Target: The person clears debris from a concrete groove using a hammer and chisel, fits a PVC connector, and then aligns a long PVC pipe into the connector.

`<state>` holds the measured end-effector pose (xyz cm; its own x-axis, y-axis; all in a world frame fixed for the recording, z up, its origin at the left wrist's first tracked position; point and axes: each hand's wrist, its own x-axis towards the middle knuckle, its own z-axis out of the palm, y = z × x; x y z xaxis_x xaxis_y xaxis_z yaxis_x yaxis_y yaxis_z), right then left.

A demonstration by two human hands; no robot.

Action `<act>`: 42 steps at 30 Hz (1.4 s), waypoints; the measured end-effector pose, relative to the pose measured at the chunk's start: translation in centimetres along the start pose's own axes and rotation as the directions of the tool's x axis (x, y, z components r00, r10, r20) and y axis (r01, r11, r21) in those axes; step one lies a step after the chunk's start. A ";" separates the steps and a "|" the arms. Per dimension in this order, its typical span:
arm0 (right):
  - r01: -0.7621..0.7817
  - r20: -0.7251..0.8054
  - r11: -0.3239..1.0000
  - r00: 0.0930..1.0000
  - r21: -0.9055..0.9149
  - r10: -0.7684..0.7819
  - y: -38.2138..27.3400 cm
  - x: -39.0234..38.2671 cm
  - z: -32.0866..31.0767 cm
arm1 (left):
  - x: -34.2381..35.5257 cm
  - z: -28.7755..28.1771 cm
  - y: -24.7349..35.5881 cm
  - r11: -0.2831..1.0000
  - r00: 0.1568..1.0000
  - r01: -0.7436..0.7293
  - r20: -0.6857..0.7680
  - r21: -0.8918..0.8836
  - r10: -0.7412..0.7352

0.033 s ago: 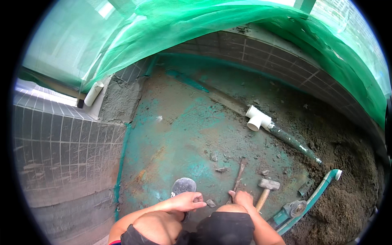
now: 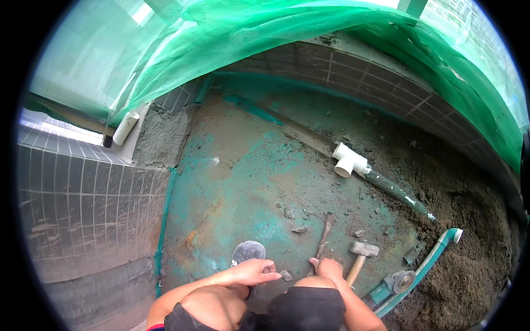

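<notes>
My right hand (image 2: 329, 268) is closed around the lower end of a rusty chisel (image 2: 326, 231), which points away from me over the dirty floor. Just right of that hand lies a club hammer (image 2: 363, 251) with a grey head and a wooden handle. My left hand (image 2: 255, 271) hangs loosely over my left knee, fingers a little bent and apart, with nothing visible in it. A small stone (image 2: 285, 275) lies beside its fingertips. Below the left wrist shows a grey perforated shoe (image 2: 248, 251).
To the right lie an angle grinder (image 2: 393, 287), a bent green pipe (image 2: 436, 263) and a heap of dark soil (image 2: 464, 265). A white pipe tee (image 2: 349, 160) joins a dark pipe farther out. Tiled walls (image 2: 94, 204) and green netting (image 2: 248, 44) enclose the floor.
</notes>
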<state>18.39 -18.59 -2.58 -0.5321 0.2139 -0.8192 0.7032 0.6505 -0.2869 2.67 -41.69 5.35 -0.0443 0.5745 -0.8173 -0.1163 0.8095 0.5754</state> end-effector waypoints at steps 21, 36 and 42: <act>-0.111 0.112 0.964 0.990 0.241 0.086 0.7 -5.9 2.6 | 9.5 6.7 9.9 0.730 0.658 -0.682 0.405 -0.038 0.635; -0.201 0.517 0.793 0.840 0.575 -0.162 -1.6 -14.2 2.7 | 8.3 9.5 8.1 0.727 0.379 -0.666 0.762 -0.170 0.526; -0.212 0.578 0.748 0.771 0.629 -0.268 -1.2 -15.7 3.1 | 9.2 8.9 6.6 0.771 0.529 -0.637 0.735 0.014 0.424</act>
<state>27.38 -24.97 9.04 -0.3258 -0.4305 -0.8418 0.9355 -0.0176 -0.3530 10.35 -29.95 1.93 0.6569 0.7355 -0.1656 -0.0477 0.2598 0.9645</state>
